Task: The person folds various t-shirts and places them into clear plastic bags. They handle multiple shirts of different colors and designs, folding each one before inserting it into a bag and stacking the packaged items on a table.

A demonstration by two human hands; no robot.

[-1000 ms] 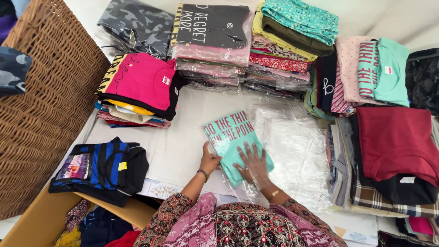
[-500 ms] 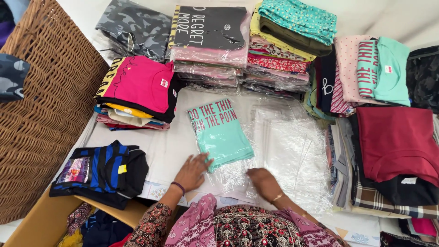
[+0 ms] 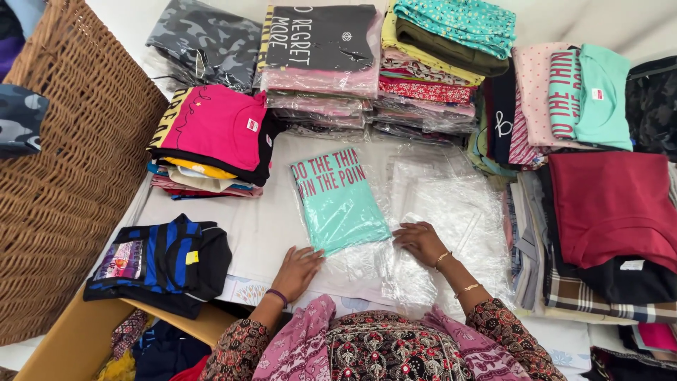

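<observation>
Two hands rest flat on a clear plastic sleeve [image 3: 367, 261] that holds a folded teal T-shirt [image 3: 338, 204] with dark red lettering, and every other thing can be placed from that shirt. The left hand [image 3: 300, 268] lies palm down with fingers spread, touching the sleeve's near left corner just below the shirt's lower edge, gripping nothing. The right hand [image 3: 421, 241], also open and flat, presses the loose plastic just to the right of the shirt's near corner, seemingly to keep the slippery film smooth and still. Right of the shirt lie more empty clear bags [image 3: 451, 204], crumpled and overlapping. Everything sits on a white counter [image 3: 261, 226]. Left of the shirt stands a stack of folded clothes topped by a pink shirt [image 3: 218, 127]; nearer and further left, a blue-and-black striped garment [image 3: 166, 257]. Beyond the shirt are bagged stacks topped by a dark grey printed shirt [image 3: 321, 39]. Far right of it lies a dark red garment [image 3: 610, 201] on a pile. A wicker basket [image 3: 70, 190] stands at far left.
</observation>
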